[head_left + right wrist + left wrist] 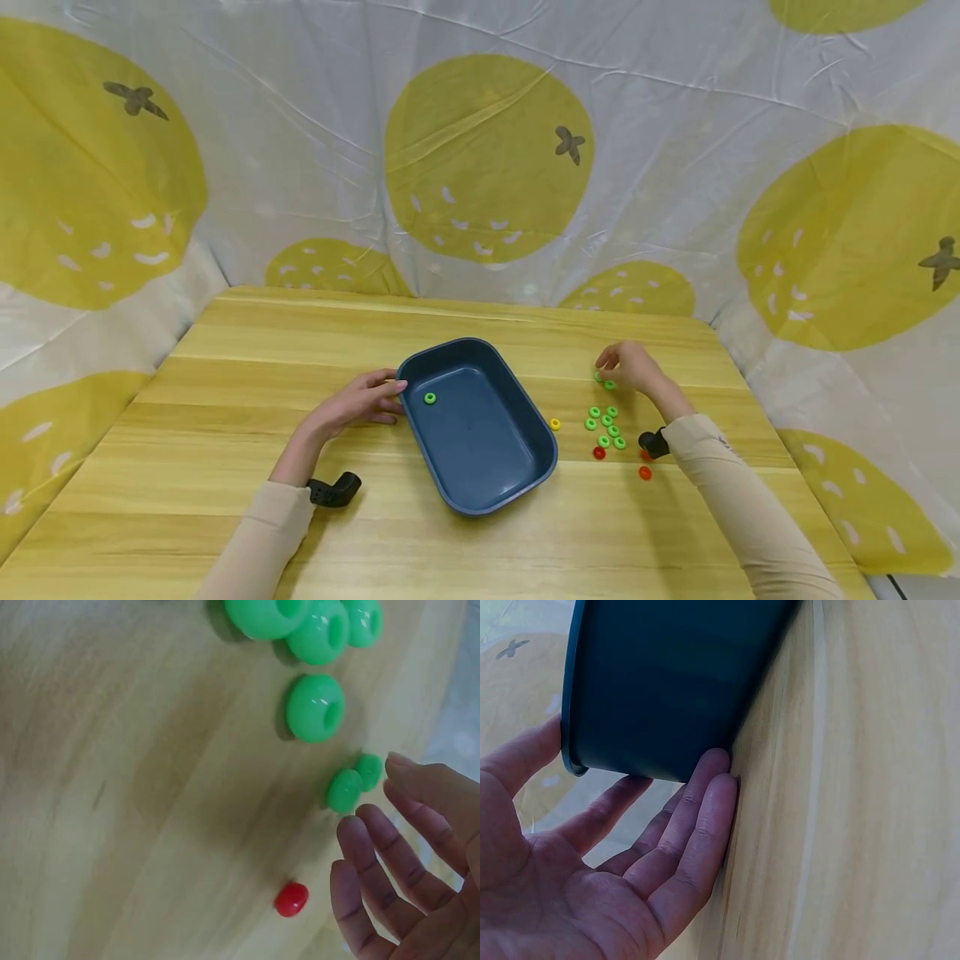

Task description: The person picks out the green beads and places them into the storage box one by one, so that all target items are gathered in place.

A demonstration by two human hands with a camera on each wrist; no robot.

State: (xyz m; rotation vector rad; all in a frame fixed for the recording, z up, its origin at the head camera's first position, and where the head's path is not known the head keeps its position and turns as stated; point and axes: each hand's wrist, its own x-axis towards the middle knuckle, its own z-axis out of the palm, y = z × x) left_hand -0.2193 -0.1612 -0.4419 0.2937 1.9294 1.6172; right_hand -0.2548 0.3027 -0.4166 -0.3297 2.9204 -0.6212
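Observation:
In the head view a dark blue plastic basin [480, 433] sits mid-table with one green ring bead [430, 398] inside. My left hand [367, 398] rests against its far left corner; in the left wrist view the thumb touches the rim and loosely extended fingers [705, 825] lie along the outer wall. My right hand [628, 365] reaches over two green ring beads [610, 385] on the right. The right wrist view has its fingers spread beside that green pair [345, 790], gripping nothing, with a red bead [291, 899] near the fingertips.
Several green ring beads [607, 421] lie loosely grouped right of the basin. A yellow one [555, 424] is close to the basin's wall; a red one [599, 452] and orange-red ones [645, 472] lie nearer me. A fruit-patterned cloth [487, 158] hangs behind the wooden table [300, 333].

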